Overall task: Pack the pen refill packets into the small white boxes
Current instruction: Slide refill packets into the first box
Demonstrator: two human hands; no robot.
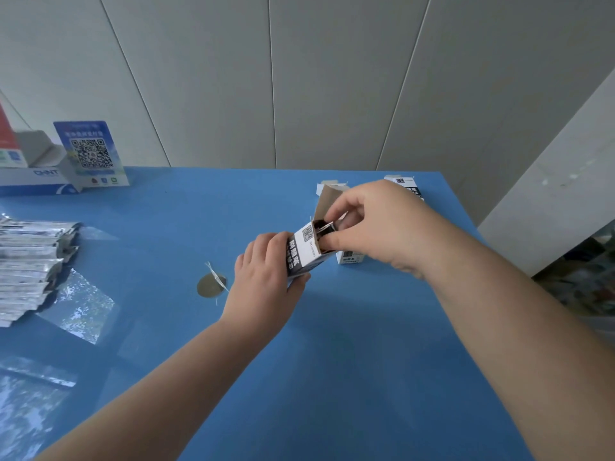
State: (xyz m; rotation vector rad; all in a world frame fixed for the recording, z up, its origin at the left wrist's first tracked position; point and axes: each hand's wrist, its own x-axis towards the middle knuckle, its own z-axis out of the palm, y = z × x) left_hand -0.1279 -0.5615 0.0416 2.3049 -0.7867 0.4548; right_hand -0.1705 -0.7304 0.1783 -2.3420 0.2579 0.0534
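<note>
Head view: your left hand [263,277] grips the tilted box [306,249] while your right hand [372,227] pinches packets [324,228] at its mouth; forcing them could crumple the flap [327,202].

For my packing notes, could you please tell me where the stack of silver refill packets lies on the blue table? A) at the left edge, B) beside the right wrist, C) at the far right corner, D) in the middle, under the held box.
A: the stack of silver refill packets lies at the left edge of the blue table, well apart from the box that both hands hold.
</note>
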